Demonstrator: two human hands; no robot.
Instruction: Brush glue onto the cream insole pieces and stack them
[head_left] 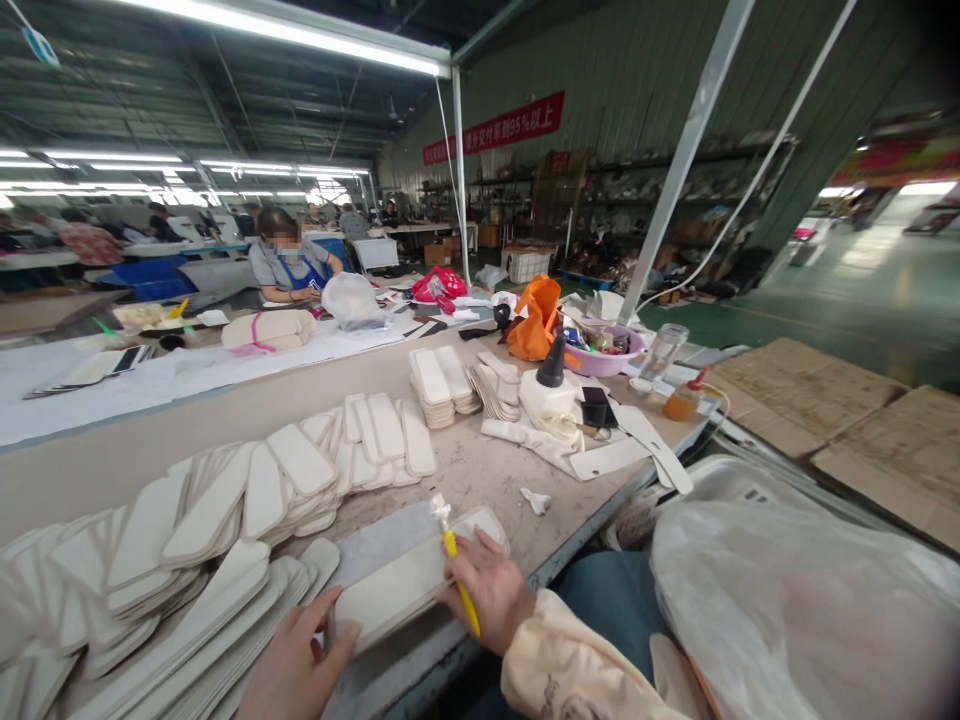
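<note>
My right hand (486, 588) is closed around a yellow-handled brush (452, 552), its pale bristles resting on a long white insole piece (397, 585) lying at the near table edge. My left hand (294, 668) presses on the left end of that piece, fingers curled against its edge. To the left, overlapping rows of similar white insole pieces (225, 510) cover the beige worktable (480, 470). More stacked pieces (442, 385) stand farther back.
A white glue pot with black nozzle (551, 385), scissors, a pink bowl (600, 355), an orange bag (534, 320) and a clear cup (664, 350) crowd the table's far right. A person in grey (289, 262) sits across. A clear plastic bag (810, 600) lies at my right, cardboard sheets (847, 410) beyond.
</note>
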